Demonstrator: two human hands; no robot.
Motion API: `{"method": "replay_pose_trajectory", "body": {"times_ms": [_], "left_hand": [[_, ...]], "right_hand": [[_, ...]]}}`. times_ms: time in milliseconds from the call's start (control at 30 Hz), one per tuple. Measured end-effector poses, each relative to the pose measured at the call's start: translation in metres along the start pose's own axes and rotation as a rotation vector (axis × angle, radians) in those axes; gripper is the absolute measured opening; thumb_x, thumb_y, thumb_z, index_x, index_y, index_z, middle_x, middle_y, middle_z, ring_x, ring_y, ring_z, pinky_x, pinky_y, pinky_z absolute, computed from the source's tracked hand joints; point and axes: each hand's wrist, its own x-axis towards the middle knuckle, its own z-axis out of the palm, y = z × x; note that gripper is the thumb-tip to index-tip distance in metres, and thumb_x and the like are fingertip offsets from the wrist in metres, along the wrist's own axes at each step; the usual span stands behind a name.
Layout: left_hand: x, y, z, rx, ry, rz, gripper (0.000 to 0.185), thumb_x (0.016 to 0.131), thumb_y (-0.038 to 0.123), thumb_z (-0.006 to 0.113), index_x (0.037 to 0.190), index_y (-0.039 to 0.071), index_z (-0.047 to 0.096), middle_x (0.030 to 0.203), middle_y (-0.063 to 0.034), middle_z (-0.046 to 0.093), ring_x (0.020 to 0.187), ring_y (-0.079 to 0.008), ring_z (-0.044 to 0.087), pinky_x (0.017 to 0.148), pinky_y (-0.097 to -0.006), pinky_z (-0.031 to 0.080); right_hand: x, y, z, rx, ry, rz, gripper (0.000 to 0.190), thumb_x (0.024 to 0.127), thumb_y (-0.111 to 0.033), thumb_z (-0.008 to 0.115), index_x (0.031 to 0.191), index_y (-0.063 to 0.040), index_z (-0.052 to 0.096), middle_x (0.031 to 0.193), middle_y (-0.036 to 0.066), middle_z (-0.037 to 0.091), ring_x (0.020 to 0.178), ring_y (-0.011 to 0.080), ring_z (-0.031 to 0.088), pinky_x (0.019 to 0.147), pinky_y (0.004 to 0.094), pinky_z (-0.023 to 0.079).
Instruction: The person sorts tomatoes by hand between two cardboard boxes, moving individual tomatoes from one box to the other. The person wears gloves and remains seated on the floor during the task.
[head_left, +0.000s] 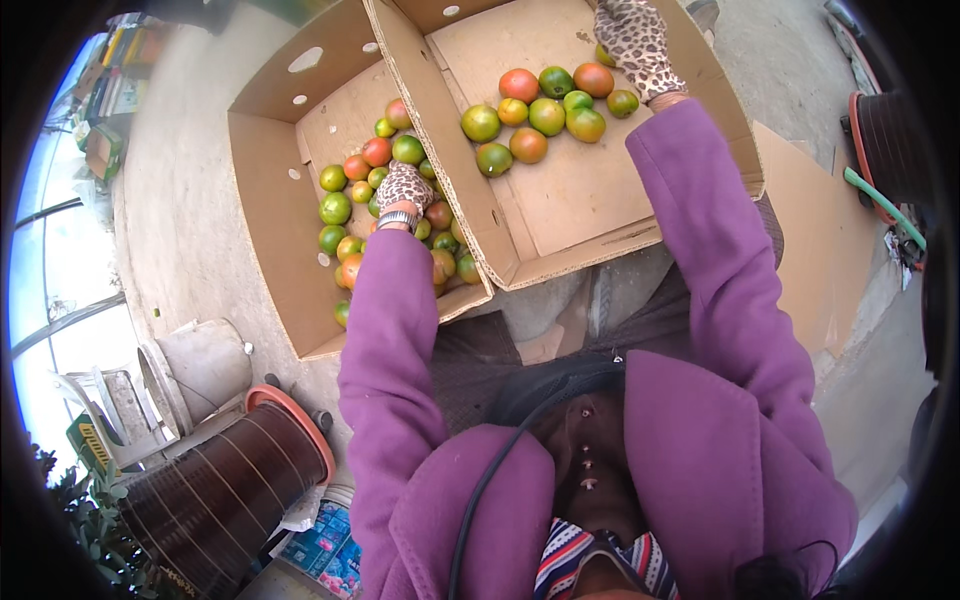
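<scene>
Two cardboard boxes stand side by side before me. My left hand (405, 187), in a leopard-print glove, reaches among the green and red tomatoes (334, 208) in the left box (262, 165); its fingers are hidden from above, so its hold cannot be told. My right hand (637, 45), in a matching glove, is over the far right part of the right box (585, 210). A green tomato (604, 55) shows at its edge, partly covered; whether the fingers grip it is unclear. Several more tomatoes (546, 117) lie in a loose group on that box's floor.
A flat cardboard sheet (817, 247) lies on the ground at right, near a green hose or handle (885, 206). At lower left are a tipped whitish bucket (202, 367), a large dark brown pot with an orange rim (225, 480) and a leafy plant (90, 517).
</scene>
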Motion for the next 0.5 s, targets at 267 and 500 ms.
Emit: {"method": "replay_pose_trajectory", "body": {"times_ms": [267,500], "left_hand": [[0.005,-0.044,-0.028,-0.557,-0.086,-0.221,0.052,0.073,0.031,0.077,0.110,-0.003,0.063,0.104,-0.0184,0.067,0.093,-0.0247,0.067,0.079,-0.0359,0.054],[-0.049,-0.052,-0.094,-1.895,0.091,0.282,0.058,0.086,0.020,0.067,0.133,-0.004,0.043,0.119,-0.0192,0.058,0.103,-0.0292,0.062,0.082,-0.0382,0.056]], "right_hand": [[-0.013,0.018,0.039,-0.116,0.009,-0.231,0.036,0.076,0.003,0.052,0.108,-0.009,0.062,0.101,0.018,0.063,0.093,0.0354,0.061,0.083,0.0436,0.049],[-0.028,-0.057,0.044,0.067,-0.094,-0.392,0.039,0.088,-0.028,0.063,0.124,-0.013,0.059,0.119,0.008,0.064,0.108,0.0257,0.061,0.090,0.0357,0.051]]}}
